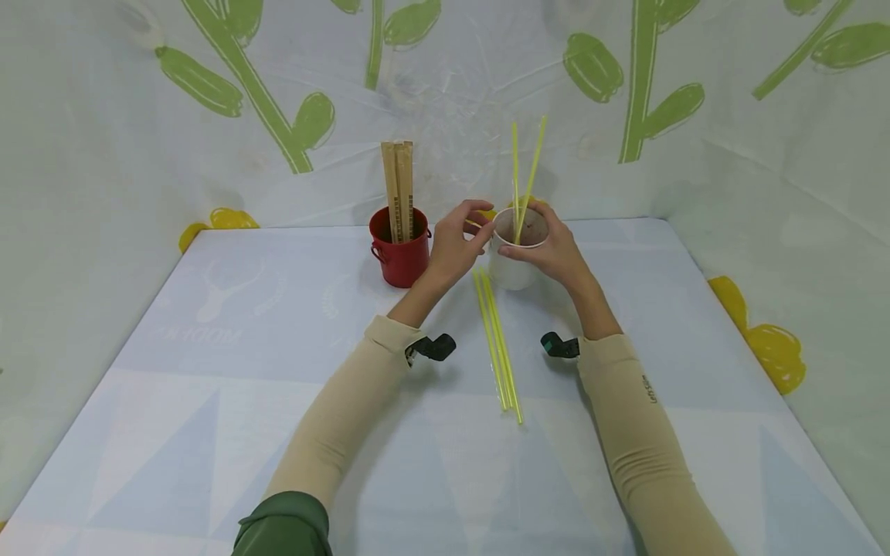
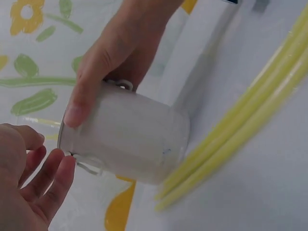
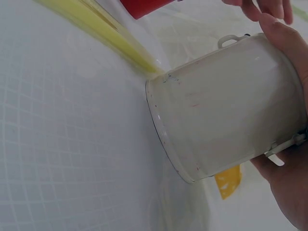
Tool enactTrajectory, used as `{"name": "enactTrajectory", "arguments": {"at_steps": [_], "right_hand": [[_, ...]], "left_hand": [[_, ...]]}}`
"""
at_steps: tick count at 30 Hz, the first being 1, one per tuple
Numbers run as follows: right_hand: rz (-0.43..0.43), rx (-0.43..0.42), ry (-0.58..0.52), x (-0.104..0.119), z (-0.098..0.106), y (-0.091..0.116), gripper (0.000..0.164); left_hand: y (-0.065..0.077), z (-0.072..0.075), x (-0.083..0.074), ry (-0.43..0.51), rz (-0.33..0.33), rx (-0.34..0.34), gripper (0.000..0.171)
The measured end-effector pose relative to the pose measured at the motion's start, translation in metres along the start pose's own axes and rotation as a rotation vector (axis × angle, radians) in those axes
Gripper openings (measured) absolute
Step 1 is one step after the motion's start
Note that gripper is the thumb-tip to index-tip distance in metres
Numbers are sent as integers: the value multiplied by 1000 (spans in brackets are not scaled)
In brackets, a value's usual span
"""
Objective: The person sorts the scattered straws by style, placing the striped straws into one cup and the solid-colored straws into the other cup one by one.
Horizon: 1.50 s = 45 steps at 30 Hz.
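A white pail (image 1: 513,266) stands on the table with two thin yellow straws (image 1: 531,174) leaning up out of it. My right hand (image 1: 556,251) grips its upper right side, the thumb along the near rim. Beside the pail's left rim is my left hand (image 1: 459,239), its fingers loosely bent and nothing held in them. In the left wrist view the left fingertips (image 2: 67,166) are at the small side handle, touching or very close. Several more yellow straws (image 1: 497,347) lie on the table in front of the pail.
Left of the pail stands a red pail (image 1: 403,262) holding upright paper-wrapped sticks (image 1: 399,189), probably chopsticks. The table (image 1: 229,432) has a pale blue and white cover. Behind it hangs a white sheet (image 1: 459,108) with green leaf prints.
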State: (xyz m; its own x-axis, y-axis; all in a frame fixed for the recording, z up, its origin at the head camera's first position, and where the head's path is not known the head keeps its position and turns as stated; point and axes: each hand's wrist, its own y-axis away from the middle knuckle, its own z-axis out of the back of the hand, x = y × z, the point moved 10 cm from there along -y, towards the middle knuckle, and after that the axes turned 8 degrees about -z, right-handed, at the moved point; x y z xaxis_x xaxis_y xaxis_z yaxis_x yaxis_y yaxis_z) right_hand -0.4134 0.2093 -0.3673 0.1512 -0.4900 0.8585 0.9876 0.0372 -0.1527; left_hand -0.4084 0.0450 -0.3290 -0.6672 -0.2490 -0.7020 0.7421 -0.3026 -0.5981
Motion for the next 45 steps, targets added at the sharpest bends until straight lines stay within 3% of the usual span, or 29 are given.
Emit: {"name": "enactTrajectory", "arguments": {"at_steps": [5, 10, 20, 26, 36, 45], "right_hand": [[9, 11, -11, 23, 1, 14, 85], [8, 15, -12, 28, 0, 17, 84], [-24, 2, 0, -4, -3, -2, 89], [-26, -1, 1, -10, -2, -5, 91], [-82, -9, 35, -14, 3, -4, 102], [-97, -6, 37, -14, 2, -4, 107]], "left_hand": [[12, 4, 9, 5, 16, -3, 29], [24, 7, 13, 20, 41, 13, 33], [42, 17, 18, 26, 62, 1, 33], [50, 19, 25, 34, 95, 13, 34], [58, 7, 34, 14, 145, 76, 34], [69, -12, 45, -141, 275, 213, 50]]}}
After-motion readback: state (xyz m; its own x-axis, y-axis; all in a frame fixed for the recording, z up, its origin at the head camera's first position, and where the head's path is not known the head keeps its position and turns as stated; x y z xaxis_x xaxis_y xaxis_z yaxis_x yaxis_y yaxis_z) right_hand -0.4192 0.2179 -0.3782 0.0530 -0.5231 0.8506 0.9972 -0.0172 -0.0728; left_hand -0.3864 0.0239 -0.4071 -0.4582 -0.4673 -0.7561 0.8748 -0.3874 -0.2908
